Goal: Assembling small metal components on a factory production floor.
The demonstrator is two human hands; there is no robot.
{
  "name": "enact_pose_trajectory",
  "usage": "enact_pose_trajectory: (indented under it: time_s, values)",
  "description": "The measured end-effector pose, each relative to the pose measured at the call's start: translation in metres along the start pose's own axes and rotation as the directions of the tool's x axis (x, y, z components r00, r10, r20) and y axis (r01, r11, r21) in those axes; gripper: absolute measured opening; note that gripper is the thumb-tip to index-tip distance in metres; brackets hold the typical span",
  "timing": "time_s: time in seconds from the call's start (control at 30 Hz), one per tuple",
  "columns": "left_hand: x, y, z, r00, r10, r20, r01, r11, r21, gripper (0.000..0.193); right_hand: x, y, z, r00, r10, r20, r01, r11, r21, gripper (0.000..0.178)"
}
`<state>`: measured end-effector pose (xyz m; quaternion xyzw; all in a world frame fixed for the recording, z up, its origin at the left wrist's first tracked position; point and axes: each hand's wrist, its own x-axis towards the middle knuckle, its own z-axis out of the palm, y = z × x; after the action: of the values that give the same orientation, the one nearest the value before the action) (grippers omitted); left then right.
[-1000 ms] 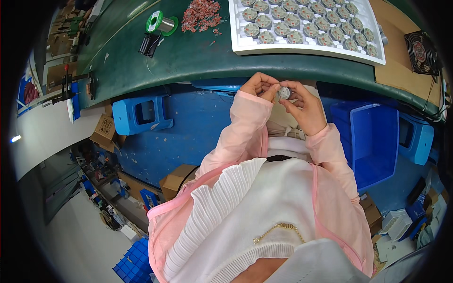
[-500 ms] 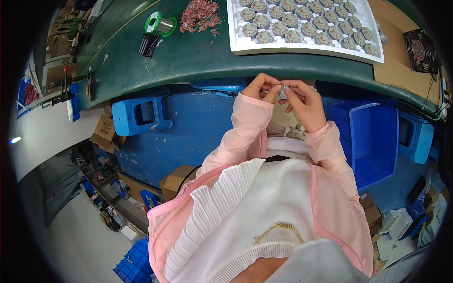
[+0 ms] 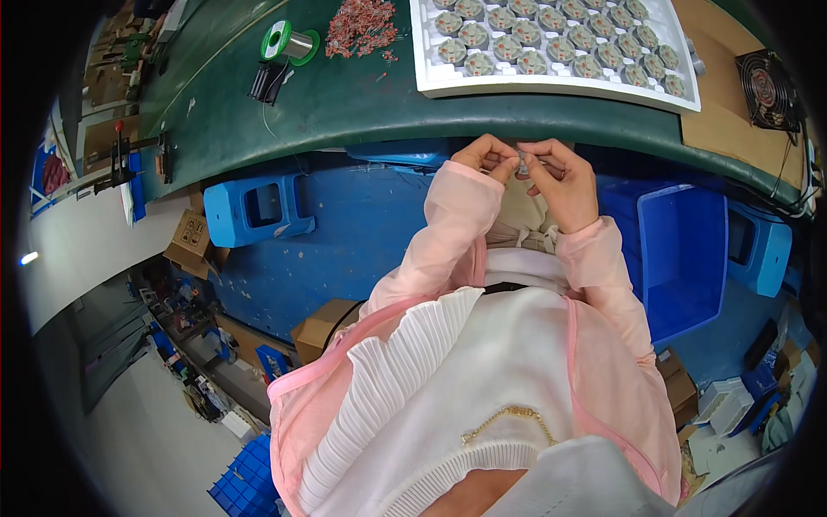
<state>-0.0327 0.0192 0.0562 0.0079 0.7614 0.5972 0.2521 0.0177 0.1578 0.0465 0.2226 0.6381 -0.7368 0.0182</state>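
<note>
Just in front of the bench edge, both of my hands are closed around one small grey-white part (image 3: 522, 165). My left hand (image 3: 488, 158) pinches it from the left with thumb and fingers. From the other side, my right hand (image 3: 563, 184) grips it between thumb and index finger. Fingertips cover most of the part, so its exact kind cannot be made out. Beyond my hands, a white foam tray (image 3: 551, 87) lies on the green bench top (image 3: 362, 108). It carries several round grey-green pieces (image 3: 531, 62) with small reddish components on them.
A heap of small red components (image 3: 360, 30) lies on the bench beside a solder wire spool (image 3: 291, 43) and a small black holder (image 3: 269, 83). A black fan (image 3: 767, 93) stands far right. Below are a blue bin (image 3: 682, 258) and a blue stool (image 3: 258, 211).
Both hands have shifted slightly right, the fingers drawing closer around the small part, which shows less now. The bench items appear slightly shifted in the picture.
</note>
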Motion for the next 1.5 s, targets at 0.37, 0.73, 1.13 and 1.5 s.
enact_pose_trajectory:
  time_s: [0.37,0.73,1.13,1.5]
  values:
    - [-0.002,-0.004,0.006,1.0,-0.019,-0.016,0.017,0.988,-0.155,0.004,0.001,-0.001,0.0,0.998,-0.038,-0.054,0.039,0.999,0.016,0.014]
    - [-0.004,-0.004,0.011,0.998,0.005,-0.066,-0.017,0.983,-0.185,0.005,-0.001,-0.004,0.003,0.992,-0.096,-0.086,0.09,0.993,-0.076,0.014]
    - [-0.005,0.0,0.013,0.996,-0.001,-0.089,-0.02,0.971,-0.237,0.005,0.0,-0.005,0.003,0.989,-0.12,-0.084,0.11,0.987,-0.118,0.013]
    - [-0.01,0.006,0.007,0.882,0.471,-0.02,-0.433,0.825,0.364,0.012,0.008,0.0,-0.017,0.986,0.02,0.164,-0.059,0.969,0.24,0.016]
